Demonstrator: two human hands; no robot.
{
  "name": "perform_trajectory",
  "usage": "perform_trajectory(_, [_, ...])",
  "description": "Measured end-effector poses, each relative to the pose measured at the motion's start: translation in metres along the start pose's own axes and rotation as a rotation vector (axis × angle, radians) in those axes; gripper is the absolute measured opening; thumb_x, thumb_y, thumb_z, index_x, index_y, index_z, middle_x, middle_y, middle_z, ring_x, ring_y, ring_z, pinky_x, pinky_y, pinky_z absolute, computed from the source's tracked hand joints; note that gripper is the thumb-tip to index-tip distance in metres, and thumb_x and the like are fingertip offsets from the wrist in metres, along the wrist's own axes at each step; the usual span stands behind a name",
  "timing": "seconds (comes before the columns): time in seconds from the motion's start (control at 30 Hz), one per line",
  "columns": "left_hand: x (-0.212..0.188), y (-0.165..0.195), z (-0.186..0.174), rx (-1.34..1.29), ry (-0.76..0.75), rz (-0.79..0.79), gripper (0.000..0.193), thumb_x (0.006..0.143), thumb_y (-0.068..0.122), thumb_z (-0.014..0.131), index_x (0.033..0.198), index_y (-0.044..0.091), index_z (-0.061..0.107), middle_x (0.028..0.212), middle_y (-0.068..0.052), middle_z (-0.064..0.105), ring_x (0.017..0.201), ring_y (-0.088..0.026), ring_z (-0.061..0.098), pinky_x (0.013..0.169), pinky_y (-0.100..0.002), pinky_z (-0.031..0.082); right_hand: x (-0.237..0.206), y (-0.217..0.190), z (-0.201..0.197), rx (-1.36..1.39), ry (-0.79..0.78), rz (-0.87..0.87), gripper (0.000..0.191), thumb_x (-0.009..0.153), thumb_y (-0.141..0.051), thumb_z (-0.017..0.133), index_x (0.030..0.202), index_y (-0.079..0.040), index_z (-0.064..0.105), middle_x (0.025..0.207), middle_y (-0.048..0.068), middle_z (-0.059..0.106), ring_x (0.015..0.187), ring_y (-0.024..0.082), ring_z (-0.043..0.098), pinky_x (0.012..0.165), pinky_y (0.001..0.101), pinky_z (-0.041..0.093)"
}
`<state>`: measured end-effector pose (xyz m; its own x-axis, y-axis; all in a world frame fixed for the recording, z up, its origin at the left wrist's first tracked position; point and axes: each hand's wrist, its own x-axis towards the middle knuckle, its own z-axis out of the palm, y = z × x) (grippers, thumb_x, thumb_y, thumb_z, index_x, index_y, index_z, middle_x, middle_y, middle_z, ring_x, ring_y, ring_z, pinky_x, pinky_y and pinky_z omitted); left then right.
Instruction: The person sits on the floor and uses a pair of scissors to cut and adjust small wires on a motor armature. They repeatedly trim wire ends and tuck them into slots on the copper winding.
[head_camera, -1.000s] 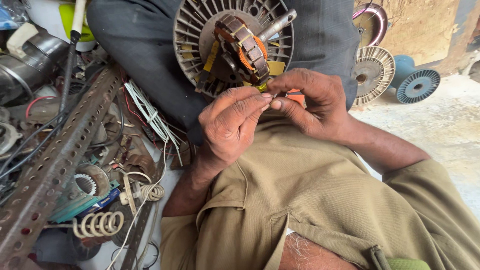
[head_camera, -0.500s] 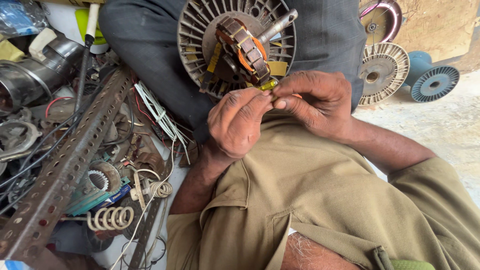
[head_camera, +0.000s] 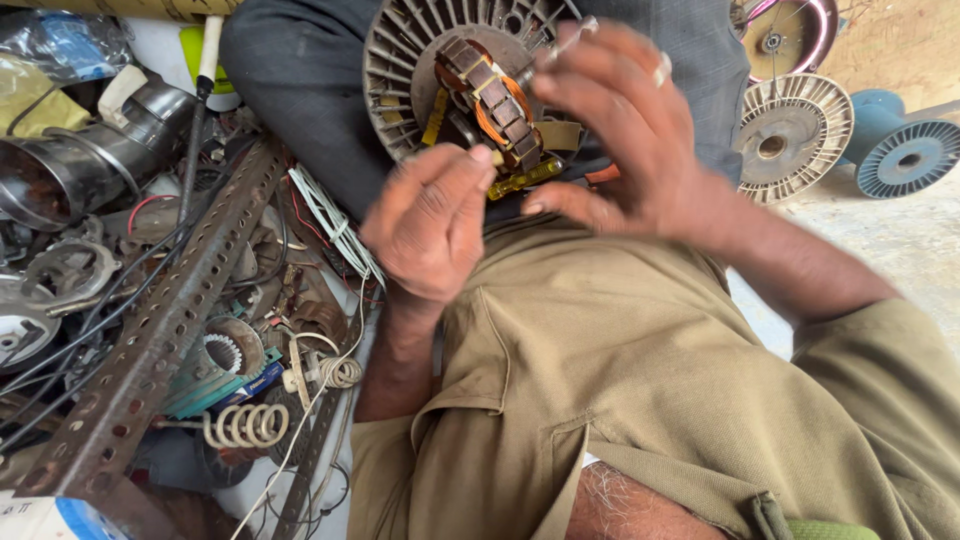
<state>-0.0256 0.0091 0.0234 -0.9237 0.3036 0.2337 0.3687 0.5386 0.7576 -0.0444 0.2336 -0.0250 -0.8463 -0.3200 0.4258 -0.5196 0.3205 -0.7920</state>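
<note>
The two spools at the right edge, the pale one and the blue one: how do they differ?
The pale spool is cream-white and faces the camera nearly flat; the blue spool is teal-blue and lies further right, its core showing behind the flange. The pale spool looks a little larger. Both have ribbed round flanges with a centre hole and lie on the floor.

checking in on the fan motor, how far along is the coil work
Done: copper coils sit wound on the stator inside the ribbed motor housing. In hand: the left hand pinches a yellow sleeved lead; the right hand is open above it. Left: leads hang loose, and the housing is uncovered.
</note>
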Motion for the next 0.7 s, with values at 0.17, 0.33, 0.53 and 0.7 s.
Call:
perform_trajectory(0.17, [0.008, 0.001, -0.01, 0.008, -0.132, -0.033, 0.027, 0.1, -0.002, 0.079, 0.123, 0.007, 0.07, 0.109, -0.009, 0.069, 0.091, -0.022, 0.073, 0.079, -0.031, 0.061, 0.022, 0.028, 0.001, 0.027, -0.27, -0.114, 0.091, 0.096, -0.054, 0.08, 0.154, 0.002, 0.037, 0.136, 0.019, 0.058, 0.124, 0.036, 0.059, 0.11, 0.0504, 0.046])
perform_trajectory(0.33, [0.009, -0.003, -0.015, 0.008, -0.052, -0.101, 0.023, 0.102, -0.003, 0.077, 0.121, 0.006, 0.069, 0.111, -0.01, 0.069, 0.093, -0.021, 0.073, 0.079, -0.031, 0.061, 0.032, 0.031, 0.008, 0.135, -0.441, 0.019, 0.101, 0.085, -0.05, 0.083, 0.158, 0.002, 0.037, 0.133, 0.024, 0.065, 0.104, 0.041, 0.063, 0.094, 0.0511, 0.05])
perform_trajectory(0.53, [0.012, -0.011, -0.016, -0.01, -0.047, -0.059, 0.019, 0.102, -0.002, 0.076, 0.12, 0.005, 0.07, 0.107, -0.009, 0.067, 0.094, -0.02, 0.071, 0.076, -0.028, 0.061, 0.044, 0.037, 0.001, 0.198, -0.495, 0.05, 0.104, 0.086, -0.052, 0.084, 0.16, 0.003, 0.036, 0.124, 0.025, 0.067, 0.107, 0.043, 0.068, 0.095, 0.0486, 0.055])
perform_trajectory(0.7, [0.018, -0.014, -0.012, 0.011, -0.074, -0.016, 0.02, 0.102, -0.003, 0.076, 0.12, 0.004, 0.069, 0.107, -0.008, 0.066, 0.091, -0.018, 0.071, 0.076, -0.028, 0.061, 0.04, 0.038, 0.002, 0.27, -0.469, 0.03, 0.1, 0.091, -0.052, 0.083, 0.158, 0.004, 0.034, 0.129, 0.024, 0.065, 0.113, 0.04, 0.068, 0.101, 0.0446, 0.055])
